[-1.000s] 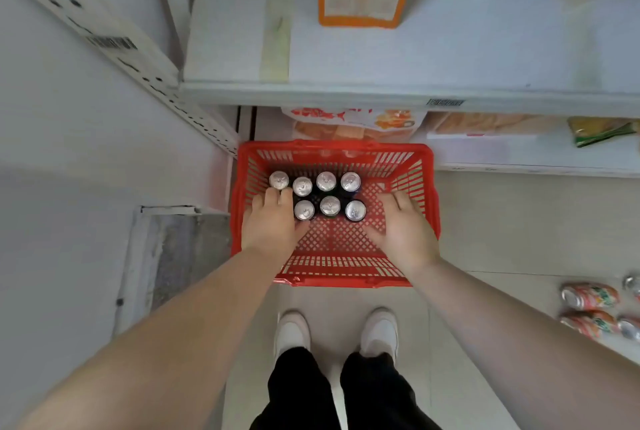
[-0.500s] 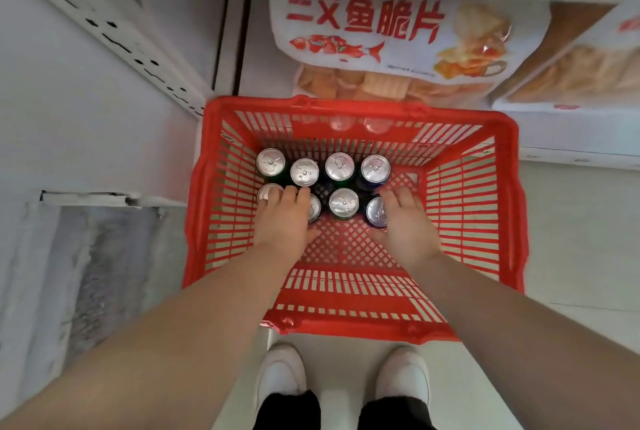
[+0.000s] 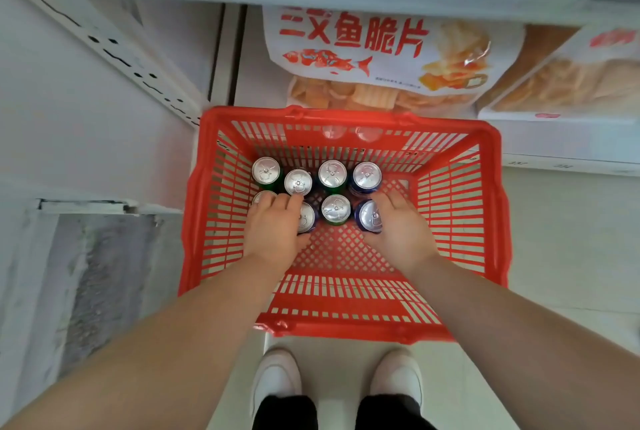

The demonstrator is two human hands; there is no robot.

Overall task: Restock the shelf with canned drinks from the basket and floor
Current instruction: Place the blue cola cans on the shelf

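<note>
cans (image 3: 332,173) stand upright in two rows at the far left of the red basket (image 3: 485,221) on the floor (image 3: 571,239). right hand (image 3: 401,232) wraps the near-right blue can (image 3: 369,216). left hand (image 3: 273,225) covers the near-left cans, fingers curled down among them; whether it grips one, cannot tell. crisps bag (image 3: 381,55) lies on the shelf (image 3: 571,142) behind.

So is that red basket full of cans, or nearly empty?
Partly filled: eight cans stand in one layer at the far side of the red basket, and the near half of its mesh floor is bare.
</note>
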